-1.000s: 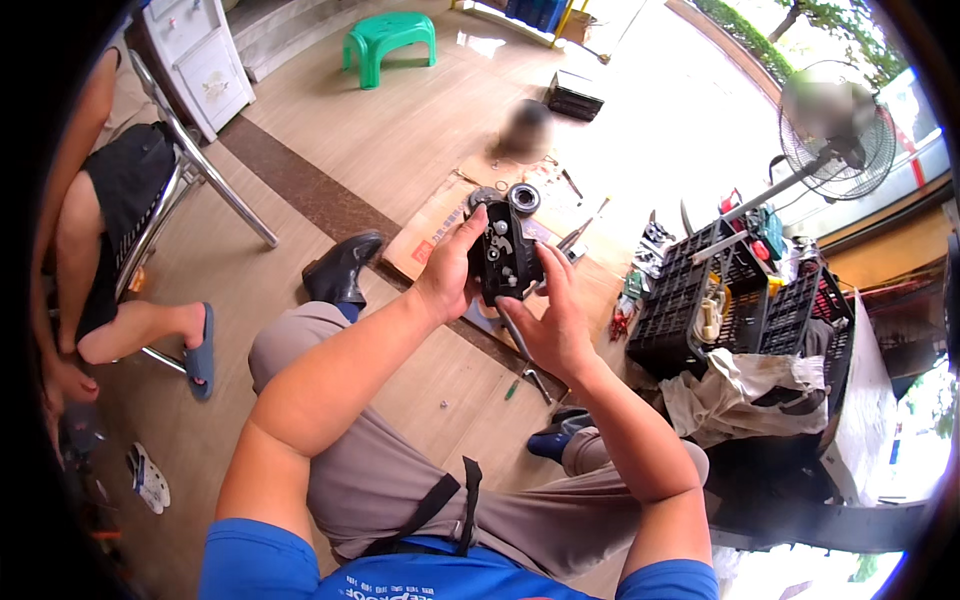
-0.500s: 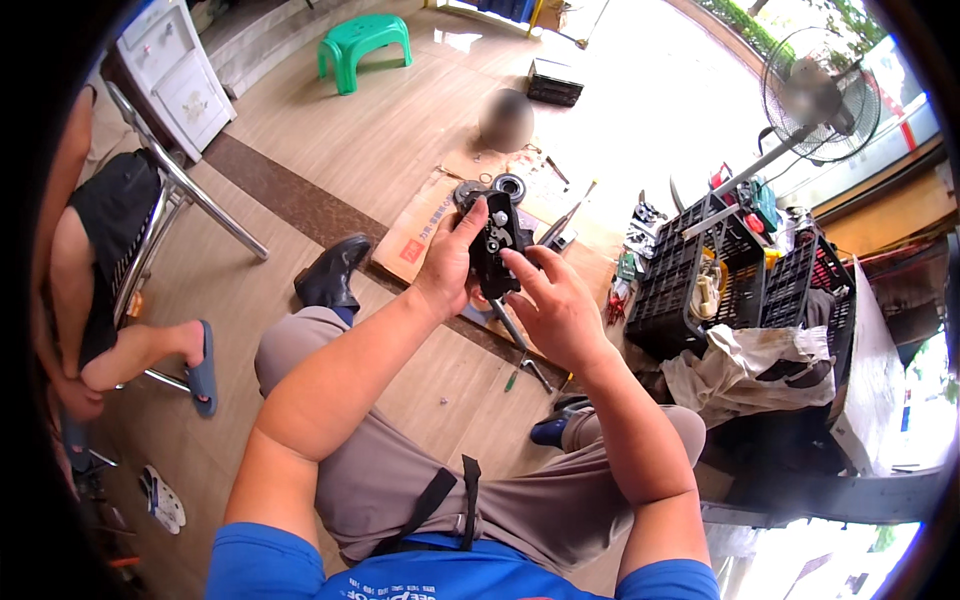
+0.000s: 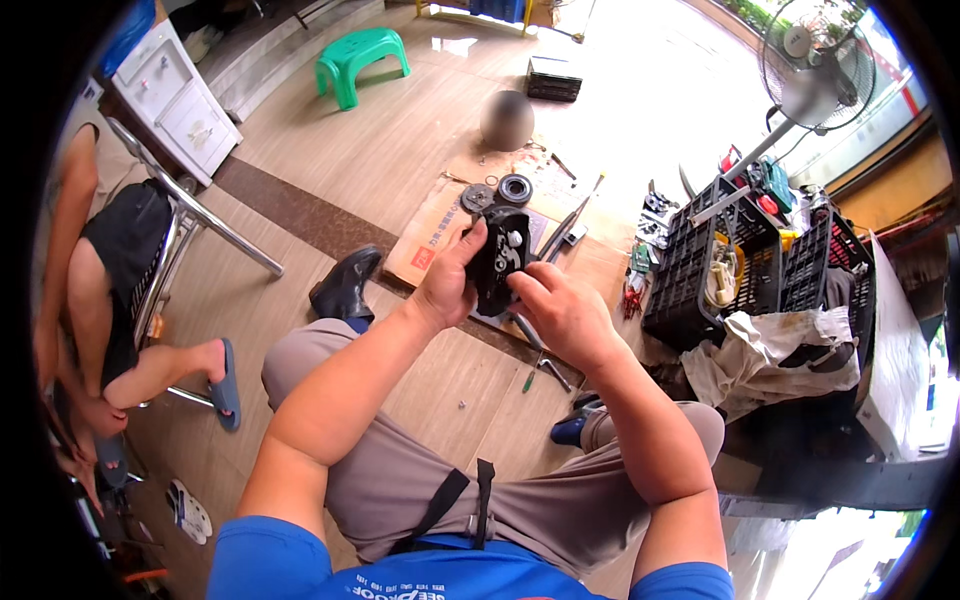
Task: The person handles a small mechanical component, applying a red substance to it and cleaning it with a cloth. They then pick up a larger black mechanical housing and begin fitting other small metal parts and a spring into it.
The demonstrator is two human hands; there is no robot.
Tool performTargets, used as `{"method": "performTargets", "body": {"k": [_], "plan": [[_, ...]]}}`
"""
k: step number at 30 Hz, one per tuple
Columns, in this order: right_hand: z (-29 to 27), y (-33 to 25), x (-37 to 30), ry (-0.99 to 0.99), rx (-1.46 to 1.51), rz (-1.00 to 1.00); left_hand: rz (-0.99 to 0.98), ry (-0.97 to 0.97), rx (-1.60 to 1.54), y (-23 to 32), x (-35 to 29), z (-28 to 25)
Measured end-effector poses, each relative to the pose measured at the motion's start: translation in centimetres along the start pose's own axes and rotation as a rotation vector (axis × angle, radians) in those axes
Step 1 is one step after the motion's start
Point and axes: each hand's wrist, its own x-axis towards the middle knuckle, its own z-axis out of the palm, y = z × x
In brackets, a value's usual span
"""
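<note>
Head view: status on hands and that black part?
Left hand and right hand both gripping black machine housing. Held above cardboard sheet. Nothing blocking.

We note a black housing (image 3: 497, 262) with pale grey round spots. Beyond it lies tan cardboard (image 3: 440, 225) with red print; further off stands a bright green stool (image 3: 360, 57). Right of the housing: black crates (image 3: 700, 270) and an off-white rag (image 3: 765, 345).
</note>
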Motion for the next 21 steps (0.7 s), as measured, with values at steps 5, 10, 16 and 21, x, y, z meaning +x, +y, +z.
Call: {"method": "performTargets", "body": {"k": [5,10,16,21], "plan": [[1.2,-0.1,-0.8,-0.098,-0.015,0.021,-0.079,-0.018,0.034,-0.9,-0.8,-0.8],[1.6,-0.3,-0.7,-0.035,0.172,0.099,-0.021,0.017,0.030,0.1,-1.5,0.6],[2.4,0.3,-0.2,-0.184,0.617,0.399,0.088,0.057,0.217,-0.7,-1.7,-1.0],[5.2,0.9,0.0,-0.121,1.325,0.784,0.193,0.094,0.420,-0.5,-1.9,-1.4]]}}
